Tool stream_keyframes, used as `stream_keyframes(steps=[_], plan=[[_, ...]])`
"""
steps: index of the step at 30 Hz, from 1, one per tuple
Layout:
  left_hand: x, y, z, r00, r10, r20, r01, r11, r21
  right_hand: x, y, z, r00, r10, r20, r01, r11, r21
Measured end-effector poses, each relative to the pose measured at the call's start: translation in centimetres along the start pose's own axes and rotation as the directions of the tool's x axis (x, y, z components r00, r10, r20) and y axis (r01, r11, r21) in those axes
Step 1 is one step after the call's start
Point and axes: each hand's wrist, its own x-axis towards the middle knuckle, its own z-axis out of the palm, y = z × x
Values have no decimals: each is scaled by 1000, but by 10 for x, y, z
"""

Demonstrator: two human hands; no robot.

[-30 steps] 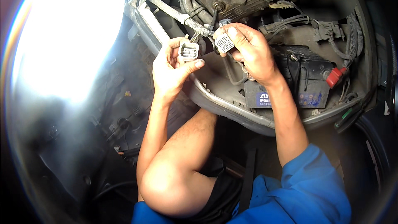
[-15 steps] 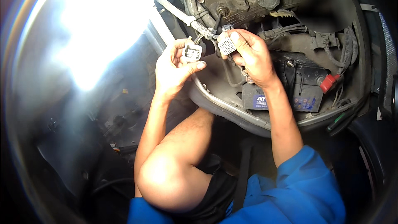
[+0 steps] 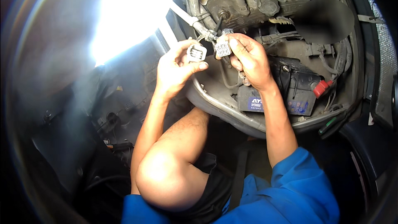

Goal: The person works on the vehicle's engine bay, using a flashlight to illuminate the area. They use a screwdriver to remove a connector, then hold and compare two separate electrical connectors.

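Between the thumb and fingers of my left hand (image 3: 174,68) is a white wiring connector (image 3: 196,53), its open face with dark slots turned up toward me. My right hand (image 3: 251,58) pinches a grey-white, many-holed wiring connector (image 3: 223,49). The two connectors are side by side with a small gap and are not joined. Behind them runs a taped wiring harness (image 3: 202,29), with loose wires reaching toward both connectors. A small clear plug (image 3: 227,31) sits just above the right connector. Fingers hide the backs of both connectors.
Beyond my hands lies a dirty engine (image 3: 257,0) with a round filler cap (image 3: 268,5). A black battery (image 3: 290,83) with a red terminal cover (image 3: 322,88) stands at right. A metal-edged rim (image 3: 232,114) curves in front. Glare fills the upper left.
The view has shifted slightly. The connectors have come a little closer together, and both have turned slightly in my fingers. Both hands keep their grip.
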Motion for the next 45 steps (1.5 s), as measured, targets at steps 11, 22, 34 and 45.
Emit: stream_keyframes(steps=[11, 22, 34, 45], plan=[[6, 5, 5, 971, 187, 147, -237, 706, 667, -3, 9, 22, 982, -175, -69, 133, 906, -402], [8, 9, 8, 951, 220, 218, -303, 515, 802, -8, -6, 27, 943, -278, 182, 298, 465, -834], [6, 11, 3, 973, 148, 178, -231, 680, 696, 24, -28, 6, 974, 149, 169, -33, 838, -545], [9, 12, -1, 961, 99, 257, -263, 611, 747, 34, -43, 10, 913, 282, 296, -21, 755, -655]])
